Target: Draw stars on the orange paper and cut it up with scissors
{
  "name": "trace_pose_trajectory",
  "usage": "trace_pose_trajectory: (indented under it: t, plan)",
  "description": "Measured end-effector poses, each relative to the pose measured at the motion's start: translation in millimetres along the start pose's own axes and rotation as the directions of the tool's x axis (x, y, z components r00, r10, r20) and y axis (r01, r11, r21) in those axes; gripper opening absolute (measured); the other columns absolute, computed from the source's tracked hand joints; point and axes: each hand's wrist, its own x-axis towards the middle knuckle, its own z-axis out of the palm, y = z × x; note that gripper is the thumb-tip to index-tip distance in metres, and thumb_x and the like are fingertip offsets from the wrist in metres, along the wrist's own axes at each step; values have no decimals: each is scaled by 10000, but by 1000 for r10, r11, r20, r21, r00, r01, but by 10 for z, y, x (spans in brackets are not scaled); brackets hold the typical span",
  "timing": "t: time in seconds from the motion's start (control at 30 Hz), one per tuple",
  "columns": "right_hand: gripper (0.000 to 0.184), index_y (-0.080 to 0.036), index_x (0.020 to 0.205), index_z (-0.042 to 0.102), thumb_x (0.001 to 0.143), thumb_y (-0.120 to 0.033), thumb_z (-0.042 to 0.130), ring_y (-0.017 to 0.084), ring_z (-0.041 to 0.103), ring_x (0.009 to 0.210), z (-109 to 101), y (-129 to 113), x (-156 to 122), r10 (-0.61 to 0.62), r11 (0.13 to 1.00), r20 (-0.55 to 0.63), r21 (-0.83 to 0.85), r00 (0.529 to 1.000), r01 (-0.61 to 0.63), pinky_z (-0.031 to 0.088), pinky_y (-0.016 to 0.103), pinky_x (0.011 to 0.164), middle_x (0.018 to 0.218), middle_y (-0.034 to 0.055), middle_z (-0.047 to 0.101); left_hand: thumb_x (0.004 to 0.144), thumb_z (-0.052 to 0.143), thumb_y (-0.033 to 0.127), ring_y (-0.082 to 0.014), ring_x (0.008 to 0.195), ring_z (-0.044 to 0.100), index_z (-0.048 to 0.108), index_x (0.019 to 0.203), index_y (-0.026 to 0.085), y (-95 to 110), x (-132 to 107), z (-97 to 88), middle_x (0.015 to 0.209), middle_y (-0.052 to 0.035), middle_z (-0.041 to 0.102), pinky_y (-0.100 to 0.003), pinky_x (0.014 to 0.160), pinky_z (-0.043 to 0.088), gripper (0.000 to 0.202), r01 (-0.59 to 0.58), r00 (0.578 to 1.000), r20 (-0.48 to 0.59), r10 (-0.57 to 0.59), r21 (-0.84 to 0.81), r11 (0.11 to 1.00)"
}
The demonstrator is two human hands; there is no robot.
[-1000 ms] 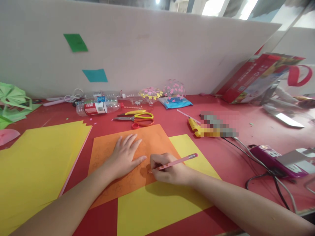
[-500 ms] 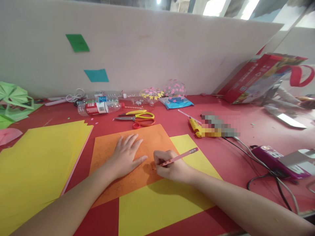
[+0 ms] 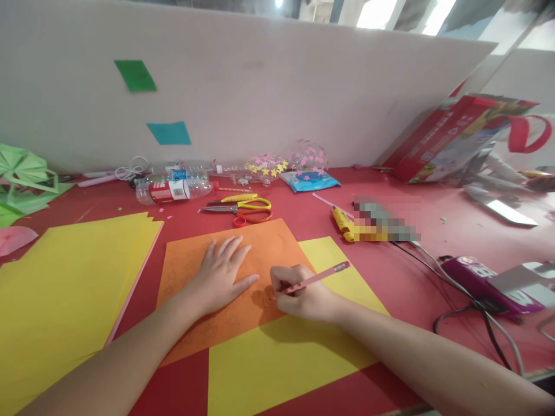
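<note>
Head view: in the centre of the frame we have an orange paper sheet (image 3: pixel 277 242) overlapping a yellow sheet (image 3: pixel 269 370), with faint outlines (image 3: pixel 210 332) towards its lower left, too thin for us to read surely. The step in hand, we judge, is drawing with a pink pencil (image 3: pixel 318 278), whose point meets the orange just right of centre. To do it well, we would use light pressure, so the line neither dents nor tears the paper, and draw short strokes from the fingers. The orange sheet's lower right edge crosses the yellow beneath the right hand (image 3: pixel 301 294), so we would mind that small step under the wrist; the heel of that hand could also drag the sheet askew, and firm weight through the left palm should counter this. Pose: the left hand (image 3: pixel 223 280) lies spread on the orange, palm down, fingers towards the top of the frame, thumb out towards the pencil. The right hand is curled, pinching the pencil low near its point, eraser end slanting to the upper right; its forearm enters from the lower right corner, the left one from the lower left.
</note>
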Motion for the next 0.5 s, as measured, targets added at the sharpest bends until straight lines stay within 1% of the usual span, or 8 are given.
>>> trace_pose_trajectory:
  t: [0.1, 0.23, 0.3, 0.5]
  plan:
    - [203, -209, 594, 327, 598, -65, 470, 67, 267, 472, 19, 2, -7, -36, 999, 32, 5, 999, 36, 213, 207, 448, 520, -81, 344, 930, 350, 619, -321, 1413, 231, 412, 1403, 182, -1, 1, -4, 1514, -174, 339, -564, 1119, 147, 646, -2, 1000, -12, 2, -15, 1000]
    - [212, -214, 601, 313, 602, -67, 467, 67, 243, 474, 37, 5, -18, -80, 997, 63, 4, 995, 80, 201, 214, 447, 518, -85, 331, 937, 375, 574, -331, 1420, 205, 407, 1412, 127, 33, 7, -39, 1528, -196, 302, -564, 1124, 125, 652, 29, 999, 34, -28, -20, 999]
    - [213, -216, 602, 307, 601, -69, 461, 67, 235, 472, 41, 0, -23, -90, 996, 77, 13, 993, 89, 195, 214, 443, 517, -86, 321, 935, 395, 560, -333, 1422, 201, 408, 1413, 116, 49, 9, -54, 1531, -201, 295, -558, 1128, 113, 653, 38, 998, 47, -37, -22, 999]
    - [208, -217, 596, 315, 585, -63, 455, 70, 258, 466, 50, -7, -29, -107, 994, 88, 22, 990, 106, 210, 212, 435, 515, -83, 323, 933, 399, 552, -325, 1412, 231, 417, 1401, 146, 31, 9, -27, 1518, -192, 326, -560, 1122, 145, 620, 20, 1000, 19, -20, 13, 1000]
